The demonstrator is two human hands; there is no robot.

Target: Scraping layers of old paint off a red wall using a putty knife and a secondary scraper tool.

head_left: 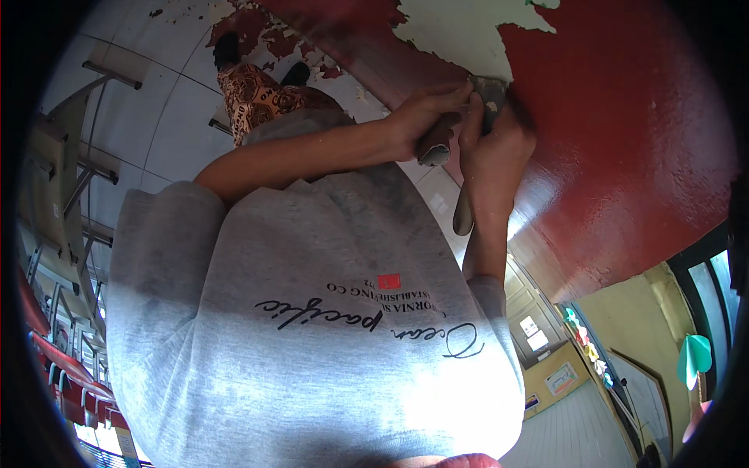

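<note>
My right hand [495,148] is closed round a scraper, its flat, dirty grey blade [490,92] up against the wall and the end of its handle [463,214] showing below my fist. Close beside the blade, my left hand [425,117] is closed, with thumb and fingertips near the blade's corner. A curled strip of peeled paint [434,148], dark red with a pale torn edge, hangs from its fingers. Glossy red paint [616,132] covers the wall, and at the top a pale bare patch [452,31] with ragged edges borders it.
Red paint flakes [269,35] lie on the grey tiled floor [168,101] by my feet. Desks with metal legs [58,179] and red chairs [66,359] stand at the left. A door [527,304], paper decorations [589,343] and a window [710,296] appear at the lower right.
</note>
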